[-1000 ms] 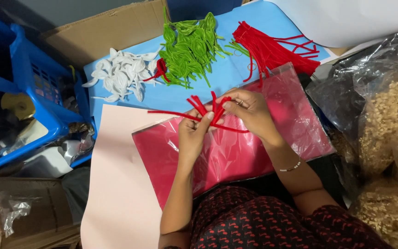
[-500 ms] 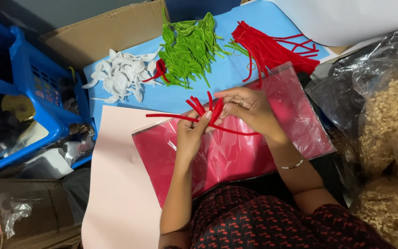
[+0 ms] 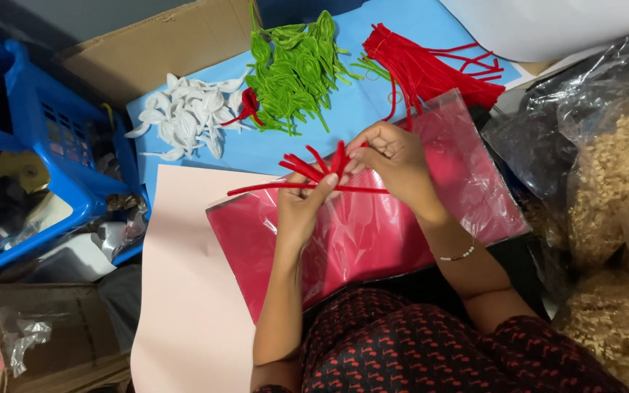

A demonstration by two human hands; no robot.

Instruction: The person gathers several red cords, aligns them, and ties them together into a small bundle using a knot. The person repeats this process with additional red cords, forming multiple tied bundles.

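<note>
Both the left hand (image 3: 301, 207) and right hand (image 3: 393, 161) pinch red pipe cleaners (image 3: 307, 175) above a glossy pink bag (image 3: 373, 233); clear sacks (image 3: 606, 160) lie right.

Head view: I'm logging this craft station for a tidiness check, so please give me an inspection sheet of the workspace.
Surface: blue sheet, with a pink sheet nearer the person.
Job's things: bunch of red fuzzy stems held over a red plastic bag.
Clutter: white petal shapes, green leaf shapes, pile of red stems.
Hands: left hand and right hand both pinch the bunch.
Cables: nothing seen.
Surroundings: blue crate, cardboard box, clear bags of tan filling.
</note>
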